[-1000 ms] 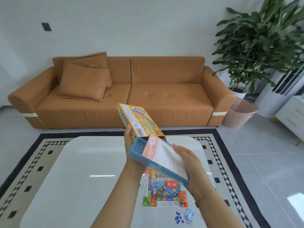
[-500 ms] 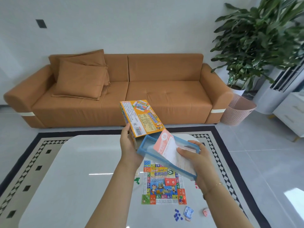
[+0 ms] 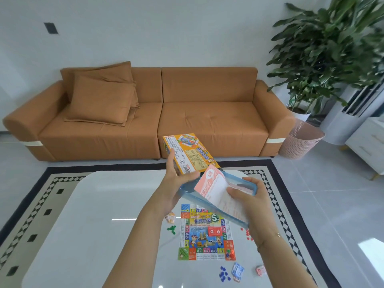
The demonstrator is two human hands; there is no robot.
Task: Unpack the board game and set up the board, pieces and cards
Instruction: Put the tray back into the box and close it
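Colourful and square, the printed paper game board (image 3: 205,232) is already lying flat on the glossy white tabletop (image 3: 99,221), so most of the unpacking appears done. Around the board small pieces are lying loose: green ones (image 3: 172,229) to its left, red ones (image 3: 247,233) to its right, blue ones (image 3: 224,273) and small card packets (image 3: 238,271) nearer the camera. Sorting these is probably what remains. Above the board, the left hand (image 3: 176,183) is gripping the orange cardboard game box (image 3: 189,153), fingers wrapped around it. The right hand (image 3: 246,196) is clamping the translucent blue plastic tray (image 3: 209,202) while pinching the pink-and-white instruction sheet (image 3: 214,189) against it; whether anything remains inside the tray is hard to tell.
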